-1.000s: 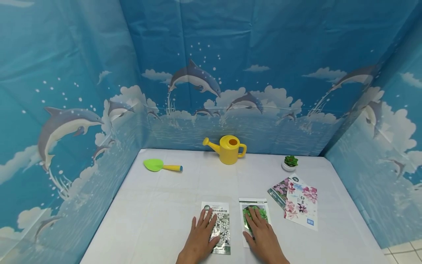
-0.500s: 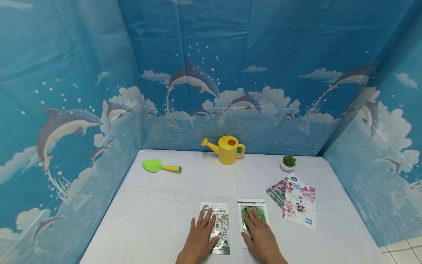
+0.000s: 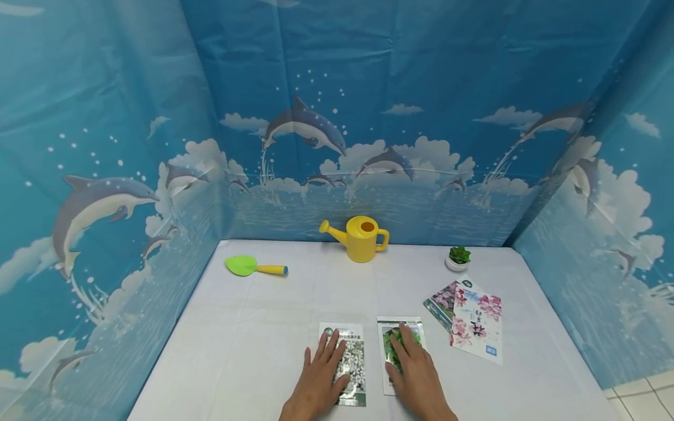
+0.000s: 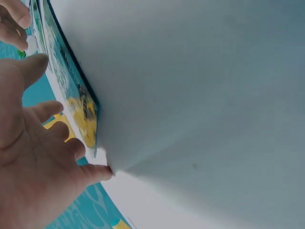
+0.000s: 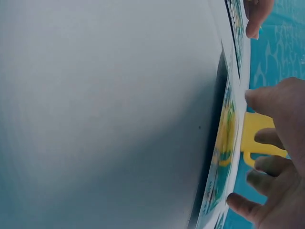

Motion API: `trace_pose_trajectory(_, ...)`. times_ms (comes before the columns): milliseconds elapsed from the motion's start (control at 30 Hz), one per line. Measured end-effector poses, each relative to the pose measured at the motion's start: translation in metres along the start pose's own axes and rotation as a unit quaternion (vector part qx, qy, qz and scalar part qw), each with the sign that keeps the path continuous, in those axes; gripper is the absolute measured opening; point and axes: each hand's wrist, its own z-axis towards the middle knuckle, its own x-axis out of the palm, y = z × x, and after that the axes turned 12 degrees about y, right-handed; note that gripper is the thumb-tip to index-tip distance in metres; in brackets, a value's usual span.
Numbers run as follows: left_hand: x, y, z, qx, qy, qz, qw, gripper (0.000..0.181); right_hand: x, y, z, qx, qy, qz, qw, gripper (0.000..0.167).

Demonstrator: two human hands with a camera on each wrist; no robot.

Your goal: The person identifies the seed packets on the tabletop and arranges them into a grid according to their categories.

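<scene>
In the head view my left hand (image 3: 317,377) rests on a seed packet (image 3: 357,363) printed with small white flowers, covering its left side. My right hand (image 3: 419,377) lies over a second seed packet (image 3: 388,351) with green leaves on its front, hiding the lower right part. Both hands have extended, slightly bent fingers and grip nothing. Seen from the right wrist, that leafy packet (image 5: 226,133) is tilted edge-on beside the fingers; whether every fingertip touches it, I cannot tell. The left wrist view shows the flowered packet (image 4: 71,83) next to the left thumb.
On the white-covered table (image 3: 253,339), a green toy trowel (image 3: 256,266) lies at back left. A yellow watering can (image 3: 361,238) stands at the back. At right are a small potted succulent (image 3: 457,258), a pink-flower packet (image 3: 478,321) and another packet (image 3: 442,304) partly beneath it.
The head view has shifted slightly. The fingers of my right hand have drawn a little closer together over the leafy packet. My left hand and the other objects stay in place.
</scene>
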Motion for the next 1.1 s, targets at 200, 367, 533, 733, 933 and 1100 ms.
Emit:
trace_pose_trajectory(200, 0.000, 0.004, 0.006, 0.012, -0.011, 0.003, 0.9999, 0.072, -0.013, -0.015, 0.007, -0.008, -0.048, 0.025, 0.9985, 0.071)
trace_pose_trajectory(367, 0.012, 0.020, 0.016, 0.026, -0.022, 0.008, 0.9994, 0.074, -0.028, -0.042, 0.016, -0.012, -0.093, 0.011, 0.9955, 0.074)
trace_pose_trajectory(533, 0.016, 0.027, 0.022, 0.020, -0.009, -0.001, 0.9998, 0.074, -0.040, -0.074, 0.026, 0.006, -0.131, -0.002, 0.9914, 0.071)
trace_pose_trajectory(733, 0.017, 0.029, 0.023, 0.019, -0.006, 0.014, 0.9997, 0.073, -0.049, -0.109, 0.033, 0.042, -0.126, -0.011, 0.9911, 0.068)
trace_pose_trajectory(933, 0.016, 0.030, 0.023, 0.020, -0.006, 0.020, 0.9996, 0.073, -0.054, -0.135, 0.038, 0.090, -0.082, -0.001, 0.9926, 0.068)
trace_pose_trajectory(1100, 0.014, 0.028, 0.022, 0.020, -0.009, 0.032, 0.9993, 0.073, -0.054, -0.153, 0.039, 0.128, -0.039, 0.000, 0.9910, 0.070)
